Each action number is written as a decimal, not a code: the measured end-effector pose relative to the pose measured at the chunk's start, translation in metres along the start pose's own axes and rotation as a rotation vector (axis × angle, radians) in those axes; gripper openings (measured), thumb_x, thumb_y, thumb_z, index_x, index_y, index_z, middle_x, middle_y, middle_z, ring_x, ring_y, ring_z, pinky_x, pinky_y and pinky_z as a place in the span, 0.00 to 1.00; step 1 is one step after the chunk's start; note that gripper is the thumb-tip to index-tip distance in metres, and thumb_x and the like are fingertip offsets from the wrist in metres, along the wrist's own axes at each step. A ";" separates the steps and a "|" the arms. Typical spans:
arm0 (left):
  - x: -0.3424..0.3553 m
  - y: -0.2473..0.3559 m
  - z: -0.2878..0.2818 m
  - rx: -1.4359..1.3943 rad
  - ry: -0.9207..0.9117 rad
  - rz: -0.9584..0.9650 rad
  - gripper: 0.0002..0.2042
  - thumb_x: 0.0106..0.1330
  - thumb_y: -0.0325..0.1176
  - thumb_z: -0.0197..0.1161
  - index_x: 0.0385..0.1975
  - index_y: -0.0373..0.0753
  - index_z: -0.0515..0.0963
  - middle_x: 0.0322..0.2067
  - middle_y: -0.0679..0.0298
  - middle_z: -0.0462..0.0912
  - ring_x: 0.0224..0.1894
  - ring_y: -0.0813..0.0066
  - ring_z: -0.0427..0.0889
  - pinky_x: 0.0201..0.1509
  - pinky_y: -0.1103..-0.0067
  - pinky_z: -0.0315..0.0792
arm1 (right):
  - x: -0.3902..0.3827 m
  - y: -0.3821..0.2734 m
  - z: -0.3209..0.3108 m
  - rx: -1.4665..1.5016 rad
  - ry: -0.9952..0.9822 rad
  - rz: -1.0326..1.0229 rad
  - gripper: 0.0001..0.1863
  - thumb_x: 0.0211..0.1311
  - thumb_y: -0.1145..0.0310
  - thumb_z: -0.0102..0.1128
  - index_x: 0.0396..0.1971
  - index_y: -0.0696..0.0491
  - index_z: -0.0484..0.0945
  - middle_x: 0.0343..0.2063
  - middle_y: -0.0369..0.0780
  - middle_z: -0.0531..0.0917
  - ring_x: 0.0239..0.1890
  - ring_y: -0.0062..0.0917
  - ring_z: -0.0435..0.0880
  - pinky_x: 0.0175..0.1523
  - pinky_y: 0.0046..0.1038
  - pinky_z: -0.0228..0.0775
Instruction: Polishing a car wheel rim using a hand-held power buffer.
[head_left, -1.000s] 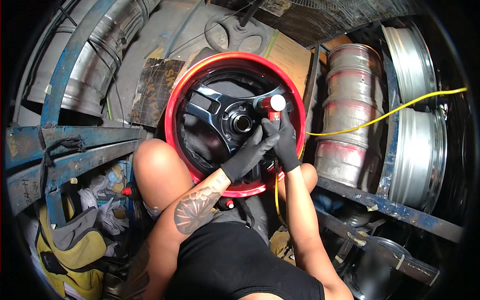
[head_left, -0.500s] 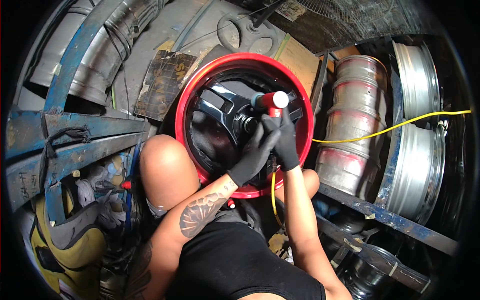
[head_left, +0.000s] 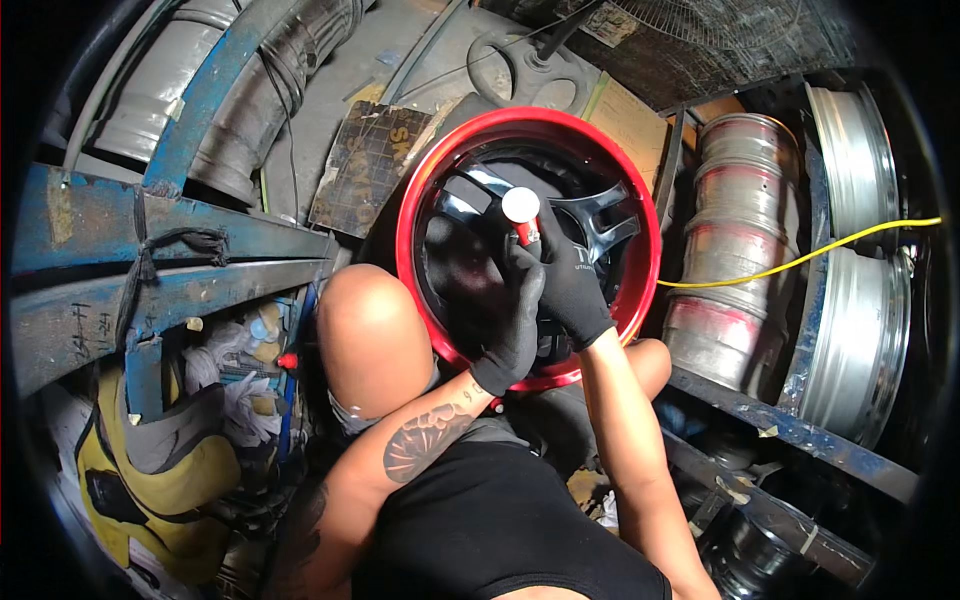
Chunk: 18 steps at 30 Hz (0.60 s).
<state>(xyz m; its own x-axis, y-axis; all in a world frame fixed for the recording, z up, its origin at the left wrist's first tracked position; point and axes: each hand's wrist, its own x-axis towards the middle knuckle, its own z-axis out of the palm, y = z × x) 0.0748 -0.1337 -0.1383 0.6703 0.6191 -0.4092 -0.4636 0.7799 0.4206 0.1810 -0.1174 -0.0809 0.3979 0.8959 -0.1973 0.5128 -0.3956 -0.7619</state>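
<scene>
A car wheel with a glossy red rim (head_left: 652, 240) and black spokes (head_left: 600, 215) sits between my knees, its face toward me. Over its middle is a red hand-held air tool (head_left: 528, 234) with a round white cap. My right hand (head_left: 572, 285), in a black glove, wraps round the tool from the right. My left hand (head_left: 512, 335), gloved too, closes on it from the lower left, thumb and fingers near the red body. The hands and tool cover the wheel's hub. The tool's working end is hidden below the cap.
Stacked bare metal rims (head_left: 735, 240) stand at the right beside shiny silver rims (head_left: 860, 340) on a blue rack. A yellow hose (head_left: 800, 255) crosses them. Blue beams (head_left: 220, 310) and a yellow-grey bag (head_left: 180, 470) lie left. Cardboard (head_left: 365, 165) and a fan's grille are beyond.
Both hands have carried the air tool leftward across the wheel, from the right-hand spokes to over the middle. The hub is now covered. The whole view has shifted slightly.
</scene>
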 end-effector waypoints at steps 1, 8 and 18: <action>-0.001 0.002 -0.001 -0.019 -0.012 -0.049 0.31 0.86 0.50 0.48 0.76 0.30 0.60 0.69 0.55 0.70 0.72 0.69 0.70 0.76 0.71 0.65 | 0.002 -0.001 -0.002 -0.031 -0.009 0.014 0.40 0.70 0.62 0.65 0.79 0.51 0.61 0.53 0.55 0.86 0.54 0.44 0.88 0.60 0.39 0.77; -0.016 0.017 0.005 0.189 -0.127 -0.081 0.32 0.84 0.51 0.54 0.76 0.36 0.60 0.64 0.58 0.72 0.65 0.75 0.73 0.70 0.74 0.70 | -0.015 0.008 -0.006 0.171 0.039 -0.060 0.39 0.70 0.61 0.67 0.77 0.54 0.63 0.58 0.47 0.85 0.59 0.31 0.83 0.66 0.35 0.72; -0.083 -0.016 -0.002 0.336 -0.222 -0.416 0.44 0.82 0.49 0.56 0.84 0.55 0.29 0.79 0.56 0.53 0.77 0.59 0.65 0.58 0.59 0.85 | -0.111 0.037 -0.013 0.430 0.038 0.196 0.37 0.71 0.68 0.66 0.76 0.56 0.65 0.58 0.43 0.84 0.59 0.22 0.79 0.66 0.29 0.71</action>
<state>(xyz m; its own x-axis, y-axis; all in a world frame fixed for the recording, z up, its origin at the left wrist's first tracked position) 0.0251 -0.1976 -0.1123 0.8792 0.2045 -0.4304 0.0497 0.8590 0.5095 0.1660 -0.2340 -0.0791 0.4874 0.8015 -0.3463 0.0672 -0.4299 -0.9004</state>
